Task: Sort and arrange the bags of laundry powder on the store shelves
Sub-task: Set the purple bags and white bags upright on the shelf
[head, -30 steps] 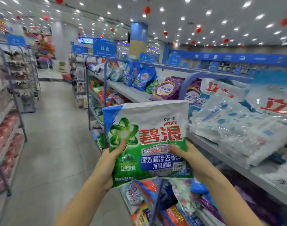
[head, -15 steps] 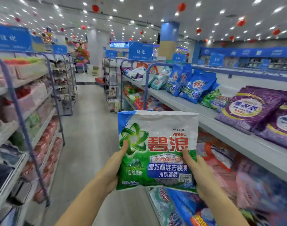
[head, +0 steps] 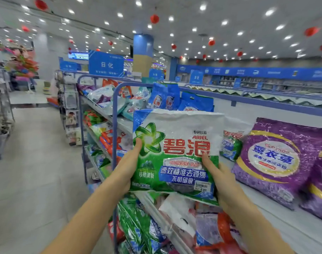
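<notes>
I hold a green and white laundry powder bag [head: 176, 142] upright in front of me with both hands. My left hand [head: 126, 169] grips its lower left edge, thumb on the front. My right hand [head: 224, 182] grips its lower right edge, thumb on the front too. The bag hangs over the front edge of the top shelf [head: 277, 213]. Right of it lie purple powder bags [head: 277, 160]. A second green and white bag [head: 231, 145] peeks out just behind the held one. Blue bags [head: 165, 98] stand farther back.
Lower shelves below my hands hold green bags [head: 138, 226] and orange and pink bags [head: 217, 228]. A blue metal upright [head: 114, 143] divides the shelving. The aisle floor [head: 37, 171] runs along the left, with another rack [head: 0, 107] across it.
The view has swung right and moved along the aisle. The bag in my hands has risen and come over the top shelf edge, next to the purple bags.
</notes>
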